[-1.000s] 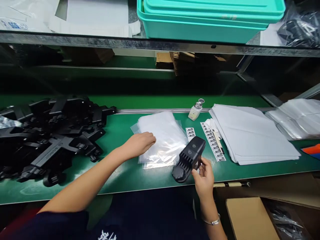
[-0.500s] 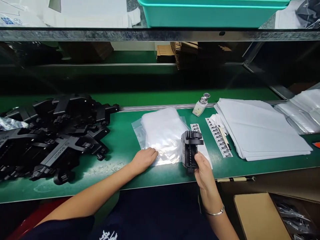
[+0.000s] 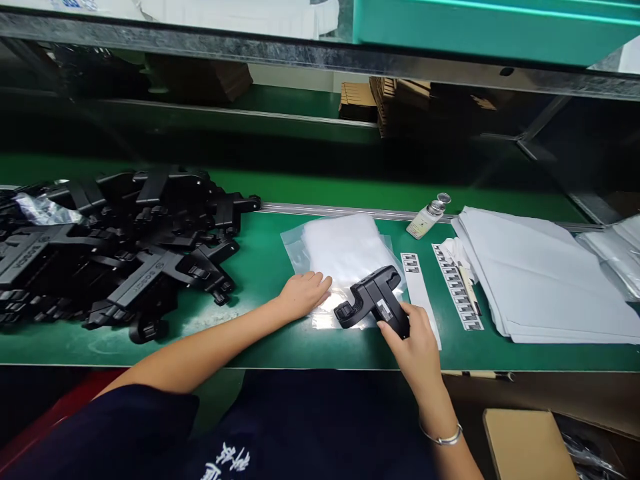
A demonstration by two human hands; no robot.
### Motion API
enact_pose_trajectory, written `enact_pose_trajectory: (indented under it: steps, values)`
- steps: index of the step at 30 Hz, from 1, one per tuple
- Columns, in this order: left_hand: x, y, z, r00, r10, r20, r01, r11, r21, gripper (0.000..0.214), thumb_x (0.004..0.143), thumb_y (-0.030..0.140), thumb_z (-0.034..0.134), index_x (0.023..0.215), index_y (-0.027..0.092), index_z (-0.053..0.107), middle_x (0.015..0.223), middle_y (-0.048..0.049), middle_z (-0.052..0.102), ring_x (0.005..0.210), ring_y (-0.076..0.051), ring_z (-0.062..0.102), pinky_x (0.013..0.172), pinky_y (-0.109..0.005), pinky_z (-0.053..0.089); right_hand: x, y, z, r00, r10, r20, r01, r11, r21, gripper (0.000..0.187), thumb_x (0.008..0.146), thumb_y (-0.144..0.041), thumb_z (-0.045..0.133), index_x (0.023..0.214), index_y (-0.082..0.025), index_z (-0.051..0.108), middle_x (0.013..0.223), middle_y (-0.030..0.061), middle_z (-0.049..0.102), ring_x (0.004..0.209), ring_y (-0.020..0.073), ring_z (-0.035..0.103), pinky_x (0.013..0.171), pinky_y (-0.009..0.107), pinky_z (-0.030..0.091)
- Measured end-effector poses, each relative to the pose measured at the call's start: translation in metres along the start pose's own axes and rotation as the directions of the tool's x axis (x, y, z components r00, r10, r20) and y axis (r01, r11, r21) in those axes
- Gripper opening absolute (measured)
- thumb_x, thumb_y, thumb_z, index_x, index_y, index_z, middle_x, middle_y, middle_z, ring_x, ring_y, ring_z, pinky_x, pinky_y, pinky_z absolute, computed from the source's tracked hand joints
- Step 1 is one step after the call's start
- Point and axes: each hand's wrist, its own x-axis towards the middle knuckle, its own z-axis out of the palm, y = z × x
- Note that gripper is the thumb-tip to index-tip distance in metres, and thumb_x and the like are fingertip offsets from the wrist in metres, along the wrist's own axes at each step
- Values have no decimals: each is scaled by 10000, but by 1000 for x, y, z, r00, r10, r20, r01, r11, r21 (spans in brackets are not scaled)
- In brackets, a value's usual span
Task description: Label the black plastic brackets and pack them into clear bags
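My right hand (image 3: 413, 340) grips a black plastic part (image 3: 373, 303) by its near end and holds it low over the front edge of a stack of clear plastic bags (image 3: 345, 257) on the green bench. The part shows a small white label on its side. My left hand (image 3: 303, 293) rests on the near left corner of the bag stack, fingers curled and pressing on the top bag.
A big heap of the same black parts (image 3: 115, 247) fills the bench's left. Label strips (image 3: 457, 287), a small pump bottle (image 3: 427, 217) and a stack of white sheets (image 3: 540, 273) lie to the right. A cardboard box (image 3: 525, 443) stands below right. A teal bin (image 3: 490, 30) sits overhead.
My right hand turned the black part from upright onto its side and lowered it toward the bags. My left hand slid down to the stack's near corner. The camera shifted.
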Motion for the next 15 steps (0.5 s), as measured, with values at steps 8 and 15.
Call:
enact_pose_trajectory:
  steps: [8,15]
  values:
    - [15,10,-14,997,-60,39,64,992,-105,203,835,37,468,833,128,649,750,-123,646,767,-248,642,670,-337,464,-3,-1,3,993,-115,16,116,974,-192,411,892,-520,542,1164,-212,530,1047,126,610,963,304,619,655,381,528]
    - [16,-15,-5,989,-144,36,148,929,-340,124,883,261,550,814,178,611,884,-32,663,800,-172,632,640,-250,441,0,17,-29,988,104,112,-94,992,-86,396,828,-519,609,1090,-223,583,1026,86,631,903,272,630,709,379,522]
